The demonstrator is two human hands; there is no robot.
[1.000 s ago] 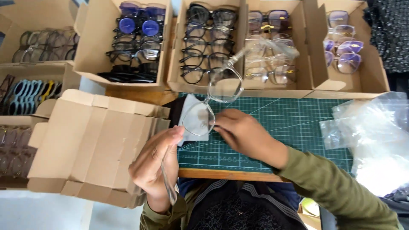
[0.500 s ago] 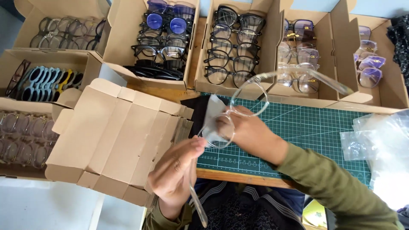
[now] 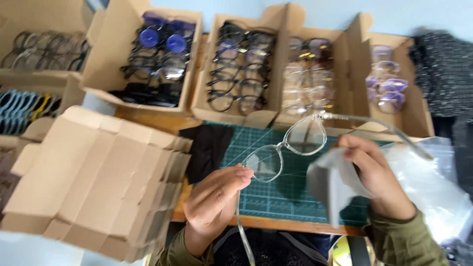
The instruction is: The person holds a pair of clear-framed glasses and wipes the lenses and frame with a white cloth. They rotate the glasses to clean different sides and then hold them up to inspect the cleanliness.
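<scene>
Now | left grip (image 3: 217, 197) pinching one clear glasses (image 3: 286, 148) | right grip (image 3: 374, 172) pinching one grey cloth (image 3: 330, 184)

A stack of flat cardboard blanks (image 3: 98, 177) lies at nine o'clock. Open boxes of glasses run across the top: dark frames (image 3: 152, 59) at eleven, black frames (image 3: 239, 69) at twelve, clear frames (image 3: 308, 79) at one, tinted ones (image 3: 387, 88) at two. A green cutting mat (image 3: 286, 197) fills the centre, a black cloth (image 3: 207, 148) touching its left edge. Plastic bags (image 3: 433, 187) lie at four.
</scene>
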